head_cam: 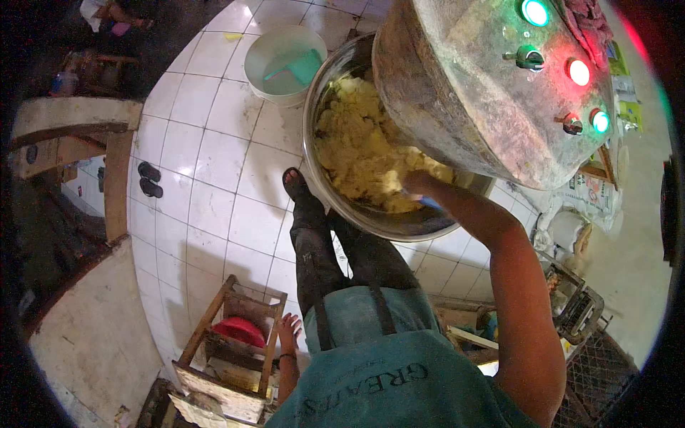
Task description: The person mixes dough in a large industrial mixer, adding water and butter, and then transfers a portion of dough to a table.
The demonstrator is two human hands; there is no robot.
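My right hand [420,183] is inside a large steel mixer bowl [350,218], low over a crumbly yellow dough [356,136]. It grips a tool with a blue part [429,202]; blur hides the tool's shape. Above the bowl hangs the grimy mixer head [455,80], which covers the bowl's far right side. Lit green and red lamps and two switch knobs [530,59] show on its top. Down by my left side hangs my left hand [290,329], empty with the fingers apart, beside a wooden rack [230,331].
A white bucket [257,88] holding a teal plastic item [305,67] stands left of the bowl. Black slippers [150,179] lie on the tiled floor [219,160]. The rack holds a red basin [239,330]. Printed sacks [588,195] and a metal machine [578,313] are at right.
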